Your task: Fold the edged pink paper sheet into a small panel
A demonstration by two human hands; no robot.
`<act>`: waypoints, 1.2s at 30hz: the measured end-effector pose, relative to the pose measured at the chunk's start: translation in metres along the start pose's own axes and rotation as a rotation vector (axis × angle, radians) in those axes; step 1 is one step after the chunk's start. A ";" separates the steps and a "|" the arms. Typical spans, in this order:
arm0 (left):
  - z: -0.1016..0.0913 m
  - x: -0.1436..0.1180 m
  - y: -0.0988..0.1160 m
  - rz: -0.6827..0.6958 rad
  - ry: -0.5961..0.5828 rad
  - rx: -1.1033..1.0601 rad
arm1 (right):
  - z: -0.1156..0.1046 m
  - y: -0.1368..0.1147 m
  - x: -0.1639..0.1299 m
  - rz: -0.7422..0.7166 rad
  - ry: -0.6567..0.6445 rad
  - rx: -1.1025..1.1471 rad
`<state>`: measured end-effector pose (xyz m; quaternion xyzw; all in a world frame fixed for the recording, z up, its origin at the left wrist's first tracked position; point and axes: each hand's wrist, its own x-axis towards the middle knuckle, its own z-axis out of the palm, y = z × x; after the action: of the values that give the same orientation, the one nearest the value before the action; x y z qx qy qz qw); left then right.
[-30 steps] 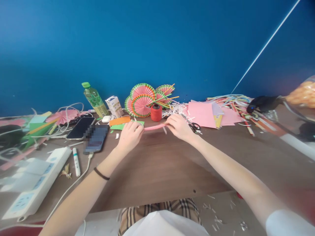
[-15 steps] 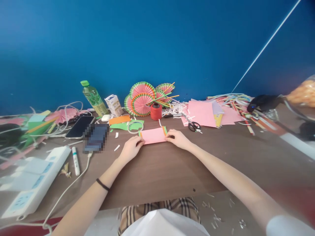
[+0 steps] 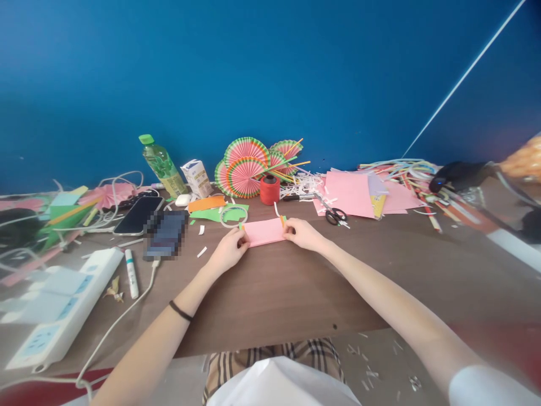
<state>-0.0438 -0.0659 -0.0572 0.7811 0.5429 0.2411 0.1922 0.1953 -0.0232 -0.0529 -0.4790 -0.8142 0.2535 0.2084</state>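
Observation:
A pink paper (image 3: pixel 265 233) with orange and green bands at its two ends lies on the brown table in front of me. Its near edge appears folded. My left hand (image 3: pixel 230 249) pinches the left end, fingers curled at the near corner. At the opposite end, my right hand (image 3: pixel 303 234) grips the paper between thumb and fingers. Just beyond it are a white bangle-like ring (image 3: pixel 234 216), a green paper piece (image 3: pixel 211 214) and a red spool of thread (image 3: pixel 269 190). Finished-looking pleated paper fans (image 3: pixel 247 176) stand behind the spool.
Black-handled scissors (image 3: pixel 336 216) and pink sheets (image 3: pixel 349 192) lie to the right. On the left are a green bottle (image 3: pixel 163 168), a small carton (image 3: pixel 196 178), phones (image 3: pixel 139 215), a marker (image 3: pixel 131 274) and a white power strip (image 3: pixel 70 310) with cables. A blue wall rises behind.
My left fingers have curled further in at the paper's left end, and its near edge now looks folded. My right hand stays at the right end. The view has shifted slightly.

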 end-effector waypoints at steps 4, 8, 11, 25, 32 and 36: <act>0.005 -0.004 -0.003 0.163 0.033 0.192 | 0.003 0.007 -0.003 -0.121 0.060 -0.124; 0.005 -0.009 -0.006 0.294 0.041 0.409 | 0.002 0.012 -0.009 -0.232 0.064 -0.178; 0.002 -0.010 -0.007 0.343 0.062 0.564 | 0.000 0.016 -0.012 -0.283 0.059 -0.152; -0.055 0.025 0.026 0.005 0.099 0.001 | -0.045 -0.010 0.009 -0.140 0.171 0.243; -0.026 0.031 -0.007 0.132 -0.062 0.230 | -0.017 0.008 0.021 -0.170 -0.006 -0.063; -0.014 0.024 -0.014 0.230 -0.009 0.444 | -0.009 0.011 0.019 -0.226 -0.059 -0.283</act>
<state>-0.0559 -0.0380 -0.0495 0.8619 0.4894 0.1327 -0.0102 0.1997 0.0002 -0.0506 -0.4015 -0.8960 0.1252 0.1422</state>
